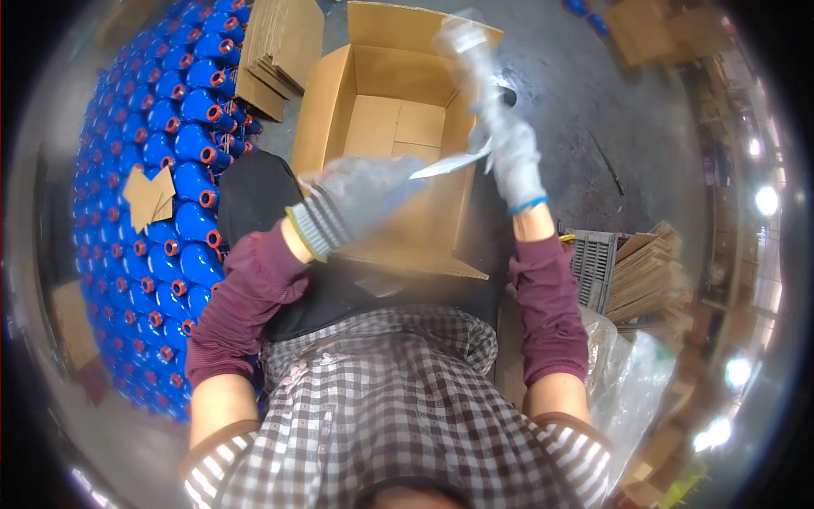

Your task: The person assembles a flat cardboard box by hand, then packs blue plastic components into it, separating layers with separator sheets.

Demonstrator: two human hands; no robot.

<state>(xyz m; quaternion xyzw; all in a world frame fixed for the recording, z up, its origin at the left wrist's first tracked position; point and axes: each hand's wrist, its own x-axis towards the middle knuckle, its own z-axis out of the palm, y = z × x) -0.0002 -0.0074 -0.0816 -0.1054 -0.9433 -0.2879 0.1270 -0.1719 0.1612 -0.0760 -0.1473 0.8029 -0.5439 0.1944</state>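
Both my hands wear grey gloves and are above an open cardboard box [370,119] between my legs. My right hand [514,165], at the box's right side, is closed on a crumpled length of clear plastic film [471,53], which trails up past the box's far right flap. A whitish strip of film [454,164] stretches from that hand toward my left hand [366,193]. My left hand is over the near left part of the box, its fingers smeared by motion. Whether they grip the strip's end does not show. Inside, the bare box bottom is visible.
Rows of blue rounded vessels [201,176] with red-ringed openings fill the left, with cardboard pieces [151,197] on top. Flat cardboard [284,47] stands beyond them. At right are a grey slatted crate [592,265], stacked cardboard [649,276] and clear plastic sheeting [632,382].
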